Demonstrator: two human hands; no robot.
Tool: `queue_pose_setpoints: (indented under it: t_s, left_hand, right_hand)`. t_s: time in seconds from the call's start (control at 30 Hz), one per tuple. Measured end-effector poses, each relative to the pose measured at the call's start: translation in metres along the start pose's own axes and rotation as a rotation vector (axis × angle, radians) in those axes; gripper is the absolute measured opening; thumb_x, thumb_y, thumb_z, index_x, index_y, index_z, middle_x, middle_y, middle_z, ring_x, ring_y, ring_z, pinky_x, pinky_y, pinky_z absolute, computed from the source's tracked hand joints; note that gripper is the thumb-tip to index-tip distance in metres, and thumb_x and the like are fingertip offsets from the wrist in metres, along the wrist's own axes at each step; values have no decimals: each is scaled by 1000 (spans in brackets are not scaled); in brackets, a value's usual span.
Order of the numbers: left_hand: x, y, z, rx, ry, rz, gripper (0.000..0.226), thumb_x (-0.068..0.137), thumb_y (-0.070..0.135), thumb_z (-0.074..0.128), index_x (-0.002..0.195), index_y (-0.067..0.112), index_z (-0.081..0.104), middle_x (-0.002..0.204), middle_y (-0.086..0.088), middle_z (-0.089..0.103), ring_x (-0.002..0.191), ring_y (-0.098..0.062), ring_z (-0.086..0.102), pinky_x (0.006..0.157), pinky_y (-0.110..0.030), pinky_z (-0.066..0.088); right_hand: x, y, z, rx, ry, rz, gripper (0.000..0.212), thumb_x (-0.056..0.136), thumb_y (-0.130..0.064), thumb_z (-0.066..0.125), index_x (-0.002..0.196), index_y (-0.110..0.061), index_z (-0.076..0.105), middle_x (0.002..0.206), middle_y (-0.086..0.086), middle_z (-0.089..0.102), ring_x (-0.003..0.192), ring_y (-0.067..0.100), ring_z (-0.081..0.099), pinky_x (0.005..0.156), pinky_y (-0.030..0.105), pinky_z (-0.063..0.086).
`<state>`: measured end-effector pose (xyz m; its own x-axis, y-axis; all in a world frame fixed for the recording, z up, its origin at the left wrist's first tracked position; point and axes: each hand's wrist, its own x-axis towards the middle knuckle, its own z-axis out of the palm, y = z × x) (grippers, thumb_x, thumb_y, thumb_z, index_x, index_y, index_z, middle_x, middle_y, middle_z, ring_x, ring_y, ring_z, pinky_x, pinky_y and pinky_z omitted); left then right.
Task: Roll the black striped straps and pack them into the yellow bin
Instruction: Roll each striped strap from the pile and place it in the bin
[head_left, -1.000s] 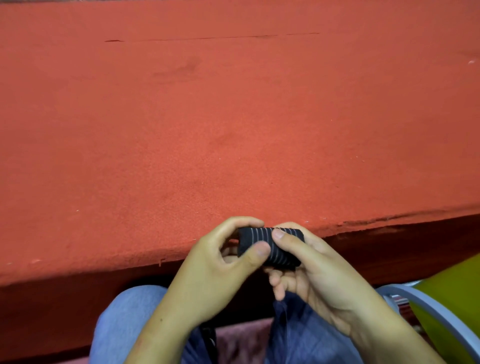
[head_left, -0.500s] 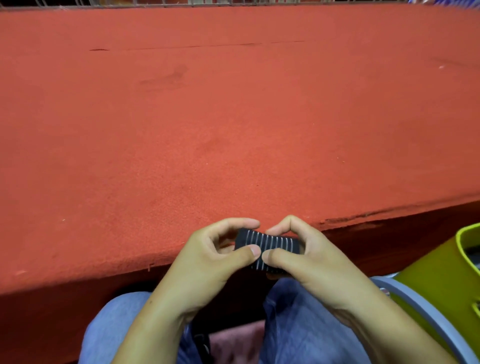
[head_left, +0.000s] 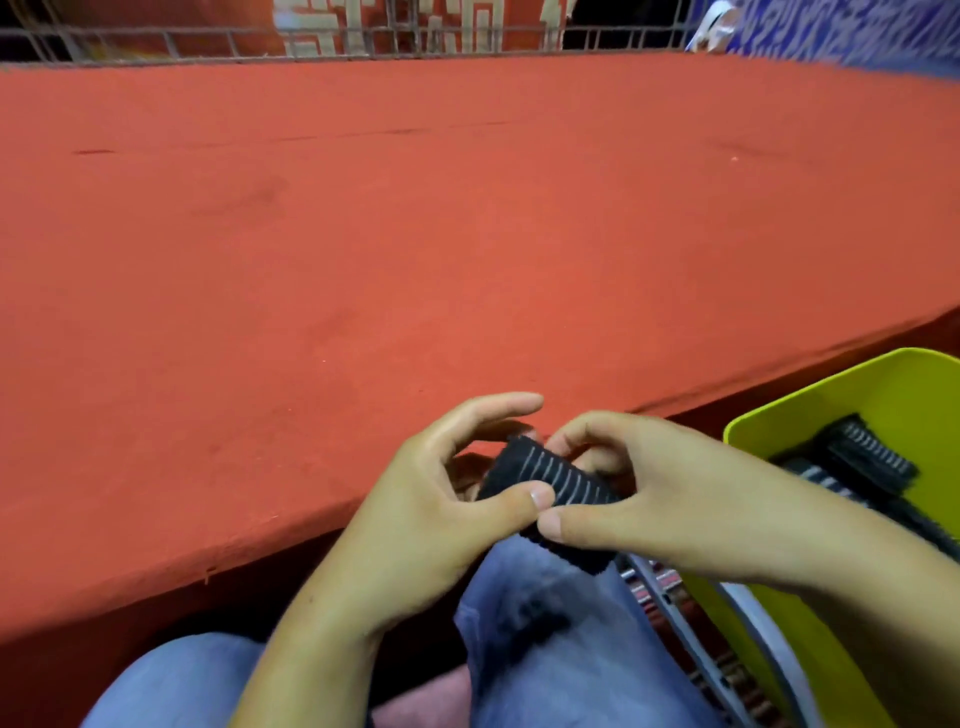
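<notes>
A rolled black strap with thin white stripes is held over my lap, just below the near edge of the red table. My left hand pinches its left end, thumb on the front. My right hand grips its right end, thumb pressed under the roll, fingers curled over the top. The yellow bin stands to the right, beside my right wrist. Other rolled striped straps lie inside it.
The red felt table top stretches ahead to a metal railing at the far edge. A grey curved chair frame sits between my right leg and the bin. My blue-trousered legs fill the bottom.
The view has tilted up and to the right, so more of the bin and the straps inside it show. Both hands keep the roll and have shifted slightly right toward the bin.
</notes>
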<state>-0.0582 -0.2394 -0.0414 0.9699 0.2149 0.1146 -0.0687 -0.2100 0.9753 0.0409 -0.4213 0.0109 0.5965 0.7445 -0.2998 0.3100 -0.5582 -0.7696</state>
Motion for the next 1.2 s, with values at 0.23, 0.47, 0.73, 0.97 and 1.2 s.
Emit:
queue_pose_setpoints:
  t_s: [0.23,0.47,0.73,0.97,1.2]
  left_hand:
    - [23,33,72,-57,-65,95,53,86,21,82,131,42,61,119,16,68,98,-5,73,82,-23,56]
    - [34,30,129,-11,-96,110,28,96,36,64,124,34,65,114,9,75,109,-6,70,94,-21,54]
    - [30,20,147,408,-183,153,30,92,50,56,119,48,68,124,38,64,122,14,55,102,-17,41]
    - [43,11,160,446,-159,147,24,90,45,58,109,47,72,116,22,71,111,0,66,95,-18,44]
    - [55,2,164,398,-126,121,22,91,43,60,110,48,72,113,19,73,106,-3,70,87,-28,49]
  right_hand:
    - [-48,31,-61,93,44,14,19,90,-14,78,109,-14,75,107,4,81,109,26,75,102,53,55]
    - [-95,92,-104,295,193,154,27,83,-15,79,108,-9,77,103,14,80,104,36,75,99,57,54]
    - [-127,150,-147,193,202,190,31,80,-27,83,109,-16,78,110,5,80,107,25,75,105,55,53]
    - [-131,188,-201,33,304,281,18,86,-31,80,101,-21,81,94,-7,79,70,3,69,67,22,50]
    - [-89,219,-249,-90,492,404,32,82,-41,84,92,-11,79,67,2,55,59,19,44,53,29,31]
